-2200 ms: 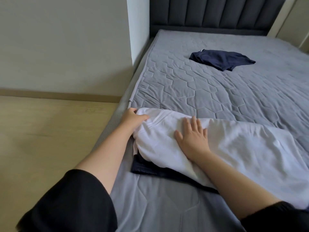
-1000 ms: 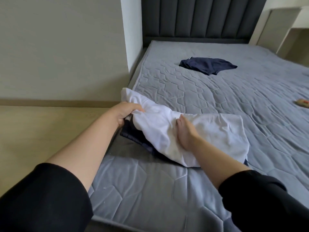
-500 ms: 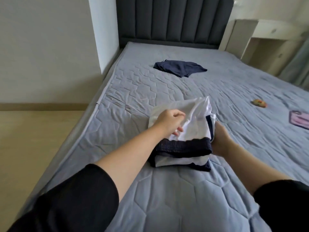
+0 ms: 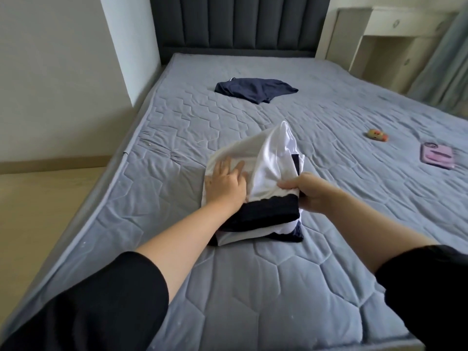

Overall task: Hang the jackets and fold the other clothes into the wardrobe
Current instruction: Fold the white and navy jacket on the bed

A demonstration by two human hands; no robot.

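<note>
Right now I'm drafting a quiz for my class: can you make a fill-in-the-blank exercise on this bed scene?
1. The left hand presses flat on the ____ cloth of the folded garment.
2. The loose garment near the headboard is ____ in colour.
3. The pink case lies on the mattress to the ____ of the right hand, which grips the folded garment.
Missing words: white; navy; right.

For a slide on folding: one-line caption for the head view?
Left hand presses a folded white-and-navy garment on the bed; right hand grips its edge.
</note>
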